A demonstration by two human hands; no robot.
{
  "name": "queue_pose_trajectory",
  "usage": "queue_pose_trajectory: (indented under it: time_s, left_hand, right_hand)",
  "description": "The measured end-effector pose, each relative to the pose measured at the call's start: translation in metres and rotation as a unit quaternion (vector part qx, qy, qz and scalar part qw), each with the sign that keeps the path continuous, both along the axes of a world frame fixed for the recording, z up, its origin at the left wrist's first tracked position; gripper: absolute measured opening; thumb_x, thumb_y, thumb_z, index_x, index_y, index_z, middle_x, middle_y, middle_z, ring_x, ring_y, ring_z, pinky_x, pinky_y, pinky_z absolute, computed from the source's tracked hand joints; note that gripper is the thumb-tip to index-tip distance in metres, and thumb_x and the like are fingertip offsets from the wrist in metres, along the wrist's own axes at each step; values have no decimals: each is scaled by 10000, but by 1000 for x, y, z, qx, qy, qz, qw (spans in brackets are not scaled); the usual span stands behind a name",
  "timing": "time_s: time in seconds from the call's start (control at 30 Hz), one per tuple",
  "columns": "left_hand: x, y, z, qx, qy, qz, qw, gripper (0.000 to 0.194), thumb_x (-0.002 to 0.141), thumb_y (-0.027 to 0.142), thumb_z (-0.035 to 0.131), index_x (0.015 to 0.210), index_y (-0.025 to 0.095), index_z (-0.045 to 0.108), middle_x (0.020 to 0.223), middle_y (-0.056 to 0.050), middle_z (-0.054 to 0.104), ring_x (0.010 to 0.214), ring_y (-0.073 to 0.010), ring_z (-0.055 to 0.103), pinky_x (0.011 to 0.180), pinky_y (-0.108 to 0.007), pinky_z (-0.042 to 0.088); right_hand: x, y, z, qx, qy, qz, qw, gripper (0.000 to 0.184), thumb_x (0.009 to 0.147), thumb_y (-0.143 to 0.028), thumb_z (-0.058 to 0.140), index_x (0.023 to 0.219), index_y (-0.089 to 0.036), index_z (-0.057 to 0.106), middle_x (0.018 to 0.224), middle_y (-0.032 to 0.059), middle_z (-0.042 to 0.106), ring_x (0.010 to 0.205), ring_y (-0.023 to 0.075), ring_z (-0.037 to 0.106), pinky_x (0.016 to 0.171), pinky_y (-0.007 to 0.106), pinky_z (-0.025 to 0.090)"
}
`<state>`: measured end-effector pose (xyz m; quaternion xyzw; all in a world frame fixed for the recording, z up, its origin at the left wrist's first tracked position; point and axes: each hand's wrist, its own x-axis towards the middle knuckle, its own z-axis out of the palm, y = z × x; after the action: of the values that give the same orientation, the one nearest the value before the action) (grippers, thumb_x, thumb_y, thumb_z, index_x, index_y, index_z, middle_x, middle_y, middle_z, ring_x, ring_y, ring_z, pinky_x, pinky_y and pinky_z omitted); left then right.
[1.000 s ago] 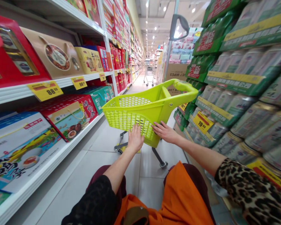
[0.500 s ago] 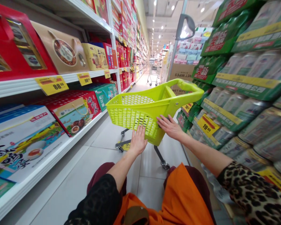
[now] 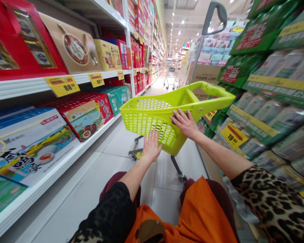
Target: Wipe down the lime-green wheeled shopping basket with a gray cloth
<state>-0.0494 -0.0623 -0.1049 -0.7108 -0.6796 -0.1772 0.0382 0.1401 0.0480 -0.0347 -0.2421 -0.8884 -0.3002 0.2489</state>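
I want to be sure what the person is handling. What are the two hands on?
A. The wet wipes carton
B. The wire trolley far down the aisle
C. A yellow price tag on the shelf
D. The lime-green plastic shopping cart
D. The left hand and the right hand are both on the near side of the lime-green plastic shopping cart.

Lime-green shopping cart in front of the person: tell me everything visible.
The lime-green shopping cart looks like molded plastic, with a perforated mesh basket and a raised, curved loop handle. Dark metal legs with small casters stand on the tiled floor in a shop aisle. The left hand and right hand rest open against the basket's near side.
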Motion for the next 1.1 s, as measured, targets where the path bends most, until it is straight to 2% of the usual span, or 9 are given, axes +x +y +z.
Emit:
queue_pose_trajectory:
  time_s: [0.27,0.37,0.5,0.6,0.67,0.83,0.93,1.0,1.1]
  left_hand:
    - [2,2,-8,27,34,2,999,671,847,359,399,1420,86,183,1508,-135,163,1402,-234,96,1116,-505,146]
    - [4,5,-10,30,50,10,998,661,854,369,382,1419,80,192,1509,-131,163,1401,-233,102,1114,-507,155]
    - [2,8,-7,25,52,28,998,667,855,377,383,1418,72,196,1514,-118,136,1401,-239,101,1116,-516,141]
    - [-3,7,-4,20,46,40,998,666,855,374,386,1418,71,198,1513,-117,132,1401,-239,103,1116,-519,132]
    - [-7,6,-4,14,46,45,998,672,853,372,391,1418,68,193,1513,-127,124,1402,-240,98,1113,-522,133]
    - [-13,1,-7,4,51,43,998,685,849,369,405,1419,61,182,1511,-147,114,1403,-246,78,1110,-527,129]
    - [-14,0,-9,-5,52,42,998,689,848,369,410,1418,58,182,1508,-156,129,1404,-246,72,1107,-531,135]
    - [-15,2,-9,-8,52,43,998,686,848,368,408,1418,58,185,1508,-154,131,1404,-245,72,1106,-532,136]
    - [-17,6,-9,-3,47,53,997,684,847,371,403,1416,57,191,1511,-147,126,1403,-248,88,1107,-532,132]
  right_hand:
    - [7,-26,-90,-18,-149,64,987,369,849,-105,473,1211,-125,545,1338,126,492,1279,275,388,1019,485,329]
    - [-1,-24,-77,-8,-170,106,980,359,858,-114,463,1207,-120,546,1327,118,505,1276,264,394,1023,463,331]
    - [-17,-5,-26,18,-57,25,998,421,881,-96,415,1298,-130,455,1400,131,413,1336,294,284,1049,534,250]
    - [-26,5,-9,28,-30,12,999,424,890,-94,396,1312,-120,435,1415,136,389,1346,297,259,1059,547,216]
    - [-26,5,-20,22,-57,26,998,419,885,-89,400,1300,-115,450,1409,128,402,1336,293,282,1059,530,230]
    - [-17,-10,-89,-18,-123,53,991,411,842,-84,454,1249,-105,513,1357,127,470,1296,289,354,1035,488,300]
    - [-14,-17,-113,-40,-156,85,983,384,822,-81,477,1198,-97,557,1300,140,524,1272,280,394,1020,464,331]
    - [-17,-18,-108,-47,-169,105,979,373,820,-82,480,1183,-98,566,1281,140,540,1263,274,406,1013,458,341]
    - [-31,-10,-72,-39,-134,88,986,402,838,-83,453,1234,-105,521,1334,137,493,1294,285,361,1026,480,318]
